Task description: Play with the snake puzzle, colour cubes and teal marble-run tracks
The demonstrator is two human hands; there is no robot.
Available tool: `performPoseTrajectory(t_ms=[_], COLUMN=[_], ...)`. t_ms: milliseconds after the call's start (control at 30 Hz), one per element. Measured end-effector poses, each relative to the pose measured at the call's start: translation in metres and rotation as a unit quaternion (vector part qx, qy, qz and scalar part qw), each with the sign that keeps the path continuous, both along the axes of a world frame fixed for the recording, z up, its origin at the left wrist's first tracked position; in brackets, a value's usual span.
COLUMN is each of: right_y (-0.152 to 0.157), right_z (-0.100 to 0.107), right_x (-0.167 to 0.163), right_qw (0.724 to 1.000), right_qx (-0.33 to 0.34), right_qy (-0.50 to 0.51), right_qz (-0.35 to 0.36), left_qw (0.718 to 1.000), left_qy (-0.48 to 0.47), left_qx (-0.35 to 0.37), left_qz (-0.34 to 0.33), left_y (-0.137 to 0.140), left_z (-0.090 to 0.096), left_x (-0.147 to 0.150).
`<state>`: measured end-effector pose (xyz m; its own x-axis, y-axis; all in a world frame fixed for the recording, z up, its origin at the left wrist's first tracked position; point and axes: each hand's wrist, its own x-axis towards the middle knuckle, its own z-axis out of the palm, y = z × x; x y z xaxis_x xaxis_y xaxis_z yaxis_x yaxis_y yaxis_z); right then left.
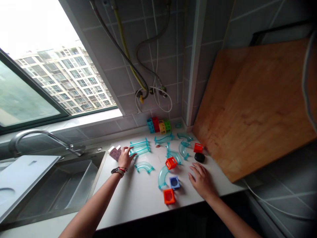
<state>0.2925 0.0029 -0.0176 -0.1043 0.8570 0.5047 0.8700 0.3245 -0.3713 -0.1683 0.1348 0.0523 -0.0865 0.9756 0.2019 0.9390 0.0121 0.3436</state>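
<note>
My left hand (125, 157) is at the left end of a straight translucent teal track piece (142, 150), thumb on its near edge and index finger on its far edge. Another straight teal track piece (139, 143) lies just behind it. A curved teal track piece (144, 166) is on the counter to the right of that wrist. My right hand (202, 180) rests on the counter, fingers apart, holding nothing. Near it are a black rounded object (199, 157), a red-orange block (171, 163), a blue-violet block (174, 182) and an orange block (168, 196) with a round recess.
Coloured blocks (158, 126) stand against the back wall. More curved track (183, 150) and a red block (198, 147) lie at the right. A pinkish box (115, 152) sits beside the sink (97, 178). A wooden board (260, 109) leans at right; hoses (121, 36) hang above.
</note>
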Motion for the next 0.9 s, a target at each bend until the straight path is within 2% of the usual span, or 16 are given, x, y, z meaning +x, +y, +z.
performPoseTrajectory(t_ms=[100,233,367,467,633,900], right_y=[-0.001,-0.002,-0.003,-0.004,-0.004,-0.004], right_z=[-0.001,0.0,0.002,0.003,0.002,0.004], right_x=[-0.001,-0.002,-0.003,-0.003,-0.004,-0.003], right_qw=[1.0,0.999,0.999,0.999,0.999,0.999], right_qx=[-0.001,-0.009,-0.012,-0.009,-0.008,-0.007], right_qy=[-0.025,-0.037,-0.038,-0.038,-0.039,-0.034], right_qz=[-0.009,-0.012,-0.012,-0.01,-0.01,-0.009], left_qw=[0.999,0.992,0.98,0.974,0.971,0.969], left_qy=[0.043,0.087,0.108,0.119,0.149,0.16], left_qx=[0.012,0.023,0.0,-0.024,-0.065,-0.128], left_qz=[-0.013,-0.089,-0.165,-0.193,-0.175,-0.134], left_y=[0.002,0.014,0.035,0.051,0.068,0.078], left_z=[0.001,0.007,0.013,0.021,0.033,0.038], left_x=[0.004,0.01,0.016,0.015,0.006,0.006])
